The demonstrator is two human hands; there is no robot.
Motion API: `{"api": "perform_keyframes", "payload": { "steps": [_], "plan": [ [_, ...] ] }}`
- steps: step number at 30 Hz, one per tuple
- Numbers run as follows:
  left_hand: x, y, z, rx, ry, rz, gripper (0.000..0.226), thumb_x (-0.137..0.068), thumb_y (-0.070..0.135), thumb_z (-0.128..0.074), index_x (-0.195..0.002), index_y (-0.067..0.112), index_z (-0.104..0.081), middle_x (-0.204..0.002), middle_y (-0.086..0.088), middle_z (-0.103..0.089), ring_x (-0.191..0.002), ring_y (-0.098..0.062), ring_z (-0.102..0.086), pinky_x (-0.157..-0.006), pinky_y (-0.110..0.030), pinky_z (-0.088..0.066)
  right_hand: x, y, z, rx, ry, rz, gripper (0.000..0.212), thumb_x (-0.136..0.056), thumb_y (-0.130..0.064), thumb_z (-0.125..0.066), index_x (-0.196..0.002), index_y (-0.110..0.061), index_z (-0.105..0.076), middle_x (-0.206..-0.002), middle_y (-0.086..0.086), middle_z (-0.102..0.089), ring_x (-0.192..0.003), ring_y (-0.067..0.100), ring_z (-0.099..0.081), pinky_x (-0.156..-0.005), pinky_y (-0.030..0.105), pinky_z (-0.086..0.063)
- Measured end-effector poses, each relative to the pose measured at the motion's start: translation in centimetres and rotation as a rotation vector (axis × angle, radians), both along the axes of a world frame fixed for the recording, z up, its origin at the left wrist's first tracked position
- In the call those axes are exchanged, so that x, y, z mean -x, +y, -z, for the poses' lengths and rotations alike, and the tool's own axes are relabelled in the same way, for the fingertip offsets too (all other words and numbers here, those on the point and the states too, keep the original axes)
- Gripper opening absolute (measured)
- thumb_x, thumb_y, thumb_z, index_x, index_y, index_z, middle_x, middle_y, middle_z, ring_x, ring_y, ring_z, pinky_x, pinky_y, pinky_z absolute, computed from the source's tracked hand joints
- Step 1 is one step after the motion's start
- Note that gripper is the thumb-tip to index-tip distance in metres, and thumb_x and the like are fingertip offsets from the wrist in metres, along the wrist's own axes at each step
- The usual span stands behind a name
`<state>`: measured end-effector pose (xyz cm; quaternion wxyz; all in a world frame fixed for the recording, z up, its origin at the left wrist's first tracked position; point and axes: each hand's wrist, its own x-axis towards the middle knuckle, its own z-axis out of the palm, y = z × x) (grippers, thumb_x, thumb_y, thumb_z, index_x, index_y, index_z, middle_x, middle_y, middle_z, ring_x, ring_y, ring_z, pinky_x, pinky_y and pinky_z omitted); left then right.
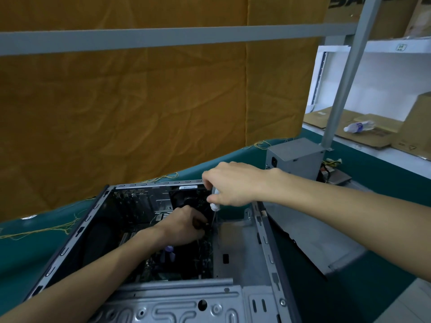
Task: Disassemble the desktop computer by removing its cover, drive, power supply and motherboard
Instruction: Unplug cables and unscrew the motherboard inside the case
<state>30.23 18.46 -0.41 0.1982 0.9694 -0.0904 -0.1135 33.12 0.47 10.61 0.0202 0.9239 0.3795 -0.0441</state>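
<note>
The open grey computer case [263, 250] lies on its side in front of me. Its dark motherboard [179, 259] sits on the case floor. My right hand [233, 183] grips a white-handled screwdriver [214, 205] above the case, with the shaft pointing down toward the board's right edge. My left hand [184, 227] is down inside the case by the screwdriver tip, fingers curled round something small and dark that I cannot make out. The grey power supply [295, 157] stands outside the case at the back right. The case cover [310, 238] lies flat to the right.
The case rests on a teal cloth [21, 252]. An orange curtain [140, 101] hangs behind it. A grey frame post [342, 85] rises at right. Behind it are white shelves with cardboard [415, 122] and a plastic bottle [359, 126].
</note>
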Motion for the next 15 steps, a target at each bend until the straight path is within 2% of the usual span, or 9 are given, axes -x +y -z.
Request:
{"api": "perform_keyframes", "payload": {
  "steps": [2, 4, 6, 8, 10, 12, 14, 15],
  "plan": [
    [0.1, -0.3, 0.0, -0.005, -0.004, 0.001, 0.024, -0.084, 0.023, -0.069, -0.106, 0.027, -0.077, -0.089, 0.007, -0.069, -0.085, -0.012, -0.063, -0.071, -0.019, -0.047, -0.2, -0.1, -0.5, -0.021, 0.156, -0.024, 0.036, -0.088, -0.025, -0.077, -0.119, -0.021, -0.058, -0.112, 0.001, -0.06, -0.103, 0.026, -0.059, -0.083, 0.046, -0.055],
    [0.1, -0.8, -0.2, -0.018, -0.001, 0.007, 0.023, -0.082, 0.02, -0.07, -0.104, 0.025, -0.078, -0.088, 0.006, -0.07, -0.084, -0.013, -0.062, -0.07, -0.021, -0.047, -0.2, -0.1, -0.8, -0.028, 0.225, -0.027, 0.048, -0.086, -0.022, -0.081, -0.126, -0.023, -0.054, -0.109, -0.003, -0.056, -0.106, 0.024, -0.058, -0.081, 0.043, -0.054],
    [0.1, -1.0, -0.3, -0.014, -0.007, -0.017, 0.025, -0.081, 0.018, -0.071, -0.105, 0.024, -0.079, -0.095, 0.004, -0.075, -0.088, -0.013, -0.066, -0.074, -0.023, -0.052, 0.0, -0.2, -0.5, -0.009, 0.11, -0.004, 0.049, -0.087, -0.033, -0.079, -0.126, -0.02, -0.051, -0.107, -0.002, -0.053, -0.1, 0.024, -0.057, -0.073, 0.04, -0.053],
    [0.3, -0.9, -0.4, -0.029, -0.054, -0.054, 0.024, -0.082, 0.02, -0.068, -0.103, 0.028, -0.079, -0.096, 0.004, -0.076, -0.09, -0.015, -0.068, -0.073, -0.024, -0.052, 0.1, -0.3, 0.1, 0.03, -0.071, 0.015, 0.04, -0.092, -0.043, -0.07, -0.114, -0.015, -0.052, -0.097, 0.002, -0.055, -0.09, 0.028, -0.059, -0.065, 0.04, -0.05],
    [0.7, -0.7, -0.6, -0.119, -0.17, -0.068, 0.023, -0.082, 0.026, -0.063, -0.099, 0.034, -0.077, -0.091, 0.007, -0.075, -0.088, -0.018, -0.069, -0.07, -0.028, -0.054, 0.0, -0.4, 0.6, -0.001, -0.11, 0.016, 0.03, -0.096, -0.039, -0.066, -0.103, -0.012, -0.054, -0.087, 0.003, -0.055, -0.083, 0.029, -0.059, -0.059, 0.039, -0.047],
    [0.8, -0.8, -0.7, -0.14, -0.268, -0.05, 0.022, -0.081, 0.028, -0.063, -0.096, 0.035, -0.076, -0.086, 0.008, -0.074, -0.084, -0.019, -0.068, -0.069, -0.032, -0.056, -0.2, -0.5, 0.7, -0.074, -0.028, 0.012, 0.025, -0.093, -0.03, -0.071, -0.107, -0.014, -0.058, -0.098, 0.003, -0.059, -0.087, 0.027, -0.06, -0.066, 0.041, -0.052],
    [0.8, -0.9, -0.7, -0.098, -0.257, 0.001, 0.02, -0.081, 0.025, -0.064, -0.095, 0.029, -0.077, -0.088, 0.006, -0.075, -0.086, -0.02, -0.069, -0.073, -0.037, -0.057, -0.4, -0.6, 0.2, -0.139, 0.089, 0.006, 0.031, -0.087, -0.018, -0.078, -0.112, -0.019, -0.061, -0.108, 0.0, -0.058, -0.094, 0.024, -0.059, -0.07, 0.041, -0.053],
    [0.8, -1.1, -0.6, -0.102, -0.224, 0.03, 0.021, -0.082, 0.022, -0.064, -0.098, 0.028, -0.078, -0.093, 0.005, -0.076, -0.09, -0.02, -0.069, -0.077, -0.038, -0.057, -0.3, -0.5, 0.0, -0.156, 0.131, -0.003, 0.035, -0.085, -0.014, -0.078, -0.114, -0.021, -0.06, -0.109, -0.001, -0.057, -0.096, 0.023, -0.059, -0.067, 0.039, -0.052]
  ]
}}
